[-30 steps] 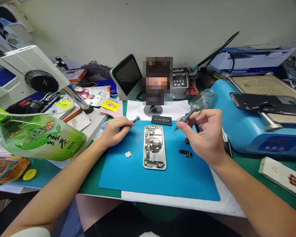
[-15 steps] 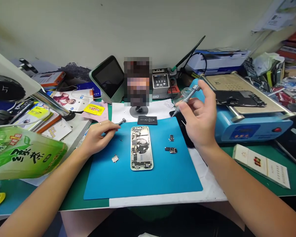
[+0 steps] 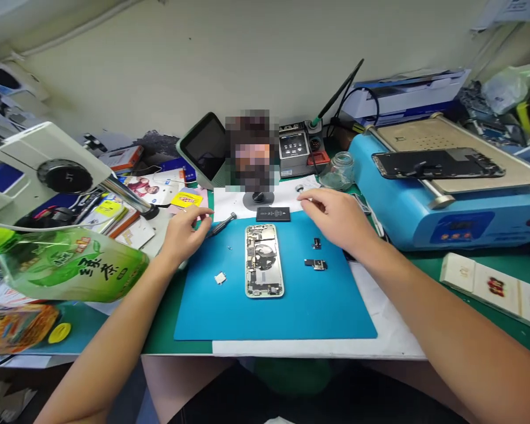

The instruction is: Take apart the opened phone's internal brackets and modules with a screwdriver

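Note:
An opened phone (image 3: 264,260) with its insides showing lies in the middle of a blue mat (image 3: 291,312). My left hand (image 3: 183,232) rests at the mat's far-left corner, fingers pinched on a small dark screwdriver (image 3: 221,225) that points toward the phone. My right hand (image 3: 335,217) is low over the white paper (image 3: 229,203) behind the mat, fingers curled on a grey screwdriver (image 3: 300,189) whose cap sticks out to the left. A black battery (image 3: 272,214) lies just beyond the phone. Two small dark parts (image 3: 316,264) lie right of the phone, and a small metal piece (image 3: 220,278) lies to its left.
A microscope (image 3: 48,165) and a green tea bottle (image 3: 70,265) crowd the left. At the right stands a blue machine (image 3: 424,206) with a phone screen (image 3: 437,164) on top. A glass jar (image 3: 339,171), soldering station (image 3: 295,147) and small display (image 3: 203,147) stand behind. A white box (image 3: 490,285) lies front right.
My right hand has dropped from up near the blue machine down to the paper behind the mat, bringing the grey screwdriver with it. My left hand has stayed put with its tool.

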Motion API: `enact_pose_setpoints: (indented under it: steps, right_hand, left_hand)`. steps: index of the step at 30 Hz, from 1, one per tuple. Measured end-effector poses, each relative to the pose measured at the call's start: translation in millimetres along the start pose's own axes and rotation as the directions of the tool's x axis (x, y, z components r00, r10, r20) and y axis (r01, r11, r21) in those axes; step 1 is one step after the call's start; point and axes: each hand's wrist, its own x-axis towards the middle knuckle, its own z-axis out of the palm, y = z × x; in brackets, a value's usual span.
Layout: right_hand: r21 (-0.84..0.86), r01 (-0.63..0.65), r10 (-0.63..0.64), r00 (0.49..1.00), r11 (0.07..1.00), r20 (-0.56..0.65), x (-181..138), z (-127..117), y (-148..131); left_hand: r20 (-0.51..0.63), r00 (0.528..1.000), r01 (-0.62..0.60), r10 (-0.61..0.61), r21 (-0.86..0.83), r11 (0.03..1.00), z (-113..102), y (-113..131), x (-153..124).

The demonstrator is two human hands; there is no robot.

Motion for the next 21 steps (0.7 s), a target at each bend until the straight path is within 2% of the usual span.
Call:
enact_pose_setpoints:
  steps: [5,10,16,21]
  right_hand:
    - [-0.217,0.015,-0.008,0.999,0.976,0.032,13,2,17]
    - [-0.333,0.117,-0.097,0.992,0.935,0.077,15,17,25]
    - [-0.374,0.169,-0.131,0.984,0.912,0.123,11,24,32]
    - [-0.361,0.145,-0.112,0.988,0.921,0.11,11,22,31]
  left_hand:
    - [0.166,0.985,0.029,-0.034,0.035,0.999,1,-6,1]
    - [0.241,0.969,0.049,-0.053,0.023,0.999,0,-2,2]
    - [0.228,0.971,0.095,-0.077,-0.067,0.993,4,0,1]
    - [0.176,0.978,0.15,-0.109,-0.244,0.958,4,1,1]
